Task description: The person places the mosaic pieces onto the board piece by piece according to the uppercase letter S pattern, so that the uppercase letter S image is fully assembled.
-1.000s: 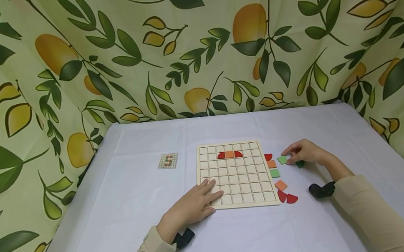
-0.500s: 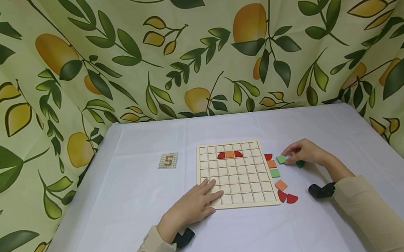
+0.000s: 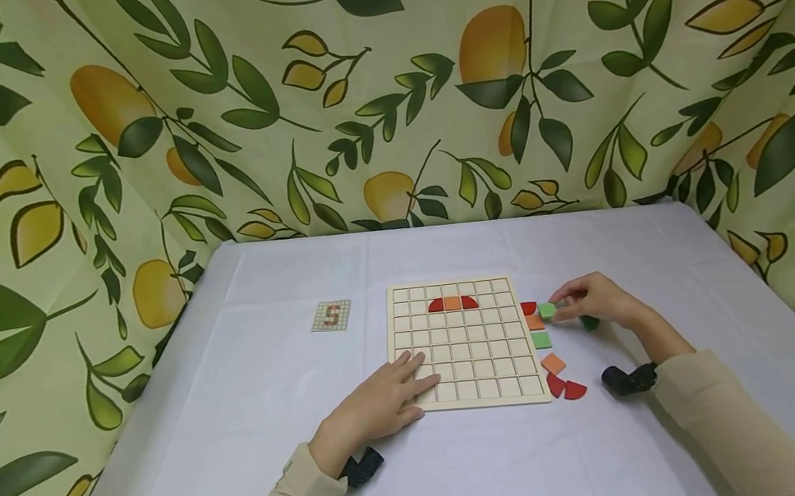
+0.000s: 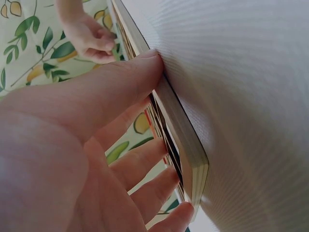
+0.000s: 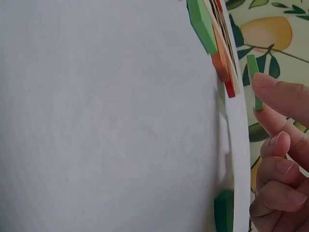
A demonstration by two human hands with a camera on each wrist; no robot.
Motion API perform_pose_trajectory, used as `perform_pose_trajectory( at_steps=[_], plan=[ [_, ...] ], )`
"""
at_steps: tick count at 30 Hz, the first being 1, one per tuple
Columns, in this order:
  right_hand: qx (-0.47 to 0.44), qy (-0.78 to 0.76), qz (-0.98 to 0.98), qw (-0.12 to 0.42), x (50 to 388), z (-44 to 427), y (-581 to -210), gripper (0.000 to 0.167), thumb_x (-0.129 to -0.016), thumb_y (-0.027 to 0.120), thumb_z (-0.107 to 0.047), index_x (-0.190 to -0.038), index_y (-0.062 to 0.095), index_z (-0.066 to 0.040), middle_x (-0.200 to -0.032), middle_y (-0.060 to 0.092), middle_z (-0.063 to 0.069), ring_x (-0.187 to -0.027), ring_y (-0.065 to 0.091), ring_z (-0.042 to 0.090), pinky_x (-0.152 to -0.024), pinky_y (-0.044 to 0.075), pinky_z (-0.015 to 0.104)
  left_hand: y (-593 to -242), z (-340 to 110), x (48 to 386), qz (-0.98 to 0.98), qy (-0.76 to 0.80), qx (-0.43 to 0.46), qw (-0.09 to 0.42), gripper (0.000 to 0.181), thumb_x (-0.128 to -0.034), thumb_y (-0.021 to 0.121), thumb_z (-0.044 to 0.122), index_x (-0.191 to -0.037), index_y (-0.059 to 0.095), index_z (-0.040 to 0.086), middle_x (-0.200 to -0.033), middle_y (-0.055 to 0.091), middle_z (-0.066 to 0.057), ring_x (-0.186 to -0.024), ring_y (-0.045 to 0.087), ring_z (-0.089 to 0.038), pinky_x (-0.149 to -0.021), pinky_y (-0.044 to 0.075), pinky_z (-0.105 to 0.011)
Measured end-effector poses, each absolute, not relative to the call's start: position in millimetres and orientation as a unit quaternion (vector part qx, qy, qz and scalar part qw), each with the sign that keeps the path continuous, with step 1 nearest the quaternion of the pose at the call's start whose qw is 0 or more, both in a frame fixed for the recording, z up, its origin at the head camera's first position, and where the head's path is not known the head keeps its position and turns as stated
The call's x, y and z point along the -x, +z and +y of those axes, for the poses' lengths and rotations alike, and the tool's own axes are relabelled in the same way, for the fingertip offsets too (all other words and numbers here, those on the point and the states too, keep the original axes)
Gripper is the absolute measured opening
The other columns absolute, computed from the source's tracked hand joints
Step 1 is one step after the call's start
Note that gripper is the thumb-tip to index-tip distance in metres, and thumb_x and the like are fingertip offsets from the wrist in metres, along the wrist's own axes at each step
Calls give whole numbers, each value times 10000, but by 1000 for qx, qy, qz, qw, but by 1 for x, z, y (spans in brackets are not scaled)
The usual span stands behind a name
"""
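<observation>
My right hand (image 3: 597,296) pinches a light green square tile (image 3: 548,311) between thumb and fingertips. In the right wrist view, that tile (image 5: 254,82) is raised off the white cloth. A dark green piece (image 3: 590,323) lies under the hand. My left hand (image 3: 384,398) rests on the lower left corner of a gridded wooden board (image 3: 476,405), fingers spread and straight. In the left wrist view its thumb (image 4: 120,77) touches the board's side edge. Near the board's top, an orange square (image 3: 452,304) sits between two red rounded pieces (image 3: 469,302).
Along the board's right side lie a red piece (image 3: 528,309), an orange square (image 3: 536,324), a green square (image 3: 541,340), another orange square (image 3: 553,364) and two red quarter-rounds (image 3: 575,390). A small gridded card (image 3: 331,316) with an S-like figure lies left of the board.
My right hand has lifted the light green tile and shifted slightly left with it, toward the board. My left hand has stayed in place.
</observation>
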State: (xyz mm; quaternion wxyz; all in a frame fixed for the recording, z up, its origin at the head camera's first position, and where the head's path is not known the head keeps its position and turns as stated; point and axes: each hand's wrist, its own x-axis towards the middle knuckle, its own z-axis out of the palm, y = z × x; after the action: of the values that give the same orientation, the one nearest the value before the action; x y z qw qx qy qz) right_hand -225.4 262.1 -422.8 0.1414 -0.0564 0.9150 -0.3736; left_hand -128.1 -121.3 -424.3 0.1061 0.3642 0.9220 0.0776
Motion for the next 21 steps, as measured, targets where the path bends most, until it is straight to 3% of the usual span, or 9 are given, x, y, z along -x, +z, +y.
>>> perform_pose_trajectory(
  at_steps=[21],
  plan=[
    [43,-395,909,124,216,231,-416,414,-770,809,-254,-1055,702,26,-725,455,-17,-771,422,154,-573,323,215,-423,-121,128,922,90,-359,115,500,-970,561,282,-1453,449,214,-1582,319,-144,-1488,272,-347,-1202,314,-482]
  ],
)
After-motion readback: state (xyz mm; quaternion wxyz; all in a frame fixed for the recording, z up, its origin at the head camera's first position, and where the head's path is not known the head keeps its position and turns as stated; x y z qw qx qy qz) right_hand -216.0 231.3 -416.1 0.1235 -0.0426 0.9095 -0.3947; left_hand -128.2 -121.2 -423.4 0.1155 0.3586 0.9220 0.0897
